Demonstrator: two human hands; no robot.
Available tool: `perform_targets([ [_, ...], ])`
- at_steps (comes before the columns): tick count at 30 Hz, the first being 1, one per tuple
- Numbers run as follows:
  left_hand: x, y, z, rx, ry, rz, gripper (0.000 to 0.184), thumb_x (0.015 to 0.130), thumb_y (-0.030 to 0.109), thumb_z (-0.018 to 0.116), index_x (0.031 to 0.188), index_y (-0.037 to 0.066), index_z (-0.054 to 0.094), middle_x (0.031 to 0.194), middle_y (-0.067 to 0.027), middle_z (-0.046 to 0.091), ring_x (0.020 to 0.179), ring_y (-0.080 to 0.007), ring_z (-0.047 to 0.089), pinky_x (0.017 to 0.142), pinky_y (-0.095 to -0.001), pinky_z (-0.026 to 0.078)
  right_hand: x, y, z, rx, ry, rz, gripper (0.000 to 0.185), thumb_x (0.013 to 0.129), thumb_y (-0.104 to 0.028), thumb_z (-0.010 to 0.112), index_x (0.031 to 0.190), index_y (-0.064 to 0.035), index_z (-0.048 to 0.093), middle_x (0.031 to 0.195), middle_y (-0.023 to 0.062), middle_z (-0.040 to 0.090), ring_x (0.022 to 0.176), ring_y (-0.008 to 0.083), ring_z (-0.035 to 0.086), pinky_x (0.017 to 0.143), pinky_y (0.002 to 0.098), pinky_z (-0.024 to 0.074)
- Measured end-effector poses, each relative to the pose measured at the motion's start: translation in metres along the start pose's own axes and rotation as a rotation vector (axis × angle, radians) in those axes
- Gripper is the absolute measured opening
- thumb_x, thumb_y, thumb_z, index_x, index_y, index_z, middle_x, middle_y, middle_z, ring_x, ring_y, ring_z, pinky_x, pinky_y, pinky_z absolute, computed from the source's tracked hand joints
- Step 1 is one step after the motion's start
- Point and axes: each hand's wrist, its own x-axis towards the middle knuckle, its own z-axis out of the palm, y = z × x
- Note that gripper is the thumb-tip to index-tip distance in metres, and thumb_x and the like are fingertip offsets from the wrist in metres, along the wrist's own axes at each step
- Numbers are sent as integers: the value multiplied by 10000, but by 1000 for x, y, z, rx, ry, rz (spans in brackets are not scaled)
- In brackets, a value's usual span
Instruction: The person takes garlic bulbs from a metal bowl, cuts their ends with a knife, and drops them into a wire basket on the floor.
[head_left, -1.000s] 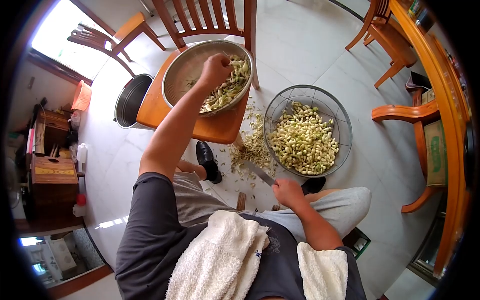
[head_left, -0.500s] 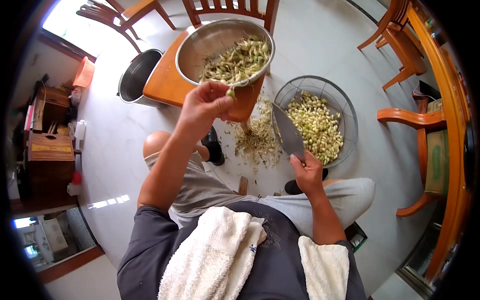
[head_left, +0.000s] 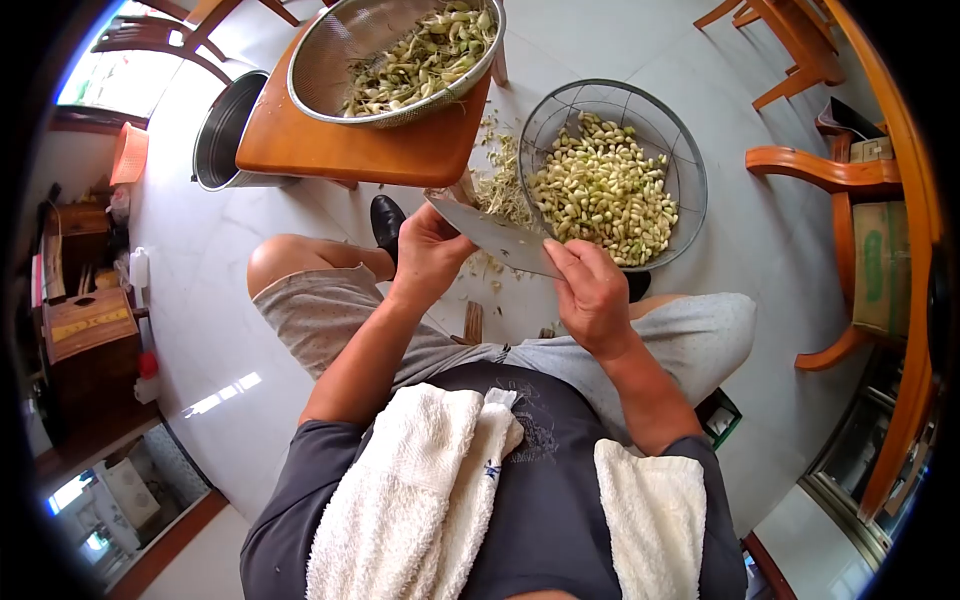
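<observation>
My right hand is closed round the handle of a cleaver, whose broad grey blade points left. At the blade's far end, my left hand is pinched closed, its fingertips partly behind the metal. The small onion-like bulb it holds is hidden by the blade now. To the upper left, a perforated metal colander holds untrimmed bulbs with stems. Beyond the cleaver, a round wire basket on the floor holds many trimmed pale bulbs.
The colander stands on a wooden stool. Trimmed scraps lie on the floor between stool and basket. A metal bucket is left of the stool. Wooden furniture lines the right, and a piece of wood lies between my feet.
My left hand has come down from the colander's rim with the small bulb to the cleaver. The cleaver has swung leftward to meet it. The view has tilted and shifted.
</observation>
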Motion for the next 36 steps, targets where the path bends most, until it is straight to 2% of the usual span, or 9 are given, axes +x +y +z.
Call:
perform_targets([
  [4,2,3,6,119,-6,18,147,770,-42,673,889,0,598,823,-8,635,737,-58,574,669,-212,471,-1,6,6,-13,41,-42,369,697,12,627,1062,-41,635,869,86,578,746,269,577,635,358,474],
  [16,1,-11,2,-4,1,-65,144,775,-47,653,900,-3,597,798,-16,634,693,-52,559,619,-206,454,-1,6,9,-58,46,-42,337,712,-7,635,1047,-40,637,839,87,559,732,268,567,619,358,471],
  [21,-1,-6,0,30,-25,-42,145,779,-43,658,903,-5,594,809,-24,643,723,-67,583,658,-213,477,-1,5,10,-37,9,-23,314,718,0,635,1029,-38,638,844,86,558,742,269,567,622,363,473],
  [24,-2,-7,-2,-13,-24,-41,151,786,-40,666,915,-8,595,823,-36,649,749,-82,600,687,-227,494,-2,5,11,2,2,7,253,747,-20,612,996,-50,644,818,114,570,737,299,578,624,379,475],
  [28,-4,-10,-8,-90,-112,88,183,800,-30,672,965,-20,595,880,-61,660,779,-99,613,708,-249,512,-19,28,21,-70,-236,321,123,789,-89,577,894,-51,631,787,163,575,731,360,579,642,432,470],
  [30,-5,-8,-11,-101,-129,35,180,821,-5,659,986,-23,589,908,-73,660,790,-112,619,720,-262,518,-23,40,20,-122,-363,413,100,803,-122,565,848,-48,614,788,181,579,735,387,575,654,456,465],
  [34,-1,-11,-13,-188,-138,-41,163,865,45,624,1011,-15,580,931,-89,660,826,-139,630,734,-283,517,-19,39,17,-19,-331,478,129,804,-149,585,789,-21,594,781,195,581,748,391,572,660,470,453],
  [36,2,-14,-9,-357,-124,-111,172,879,51,604,1039,-4,573,943,-92,656,819,-139,620,717,-281,503,-17,36,18,52,-286,483,132,801,-147,591,787,-16,599,763,198,575,740,393,569,657,470,449],
])
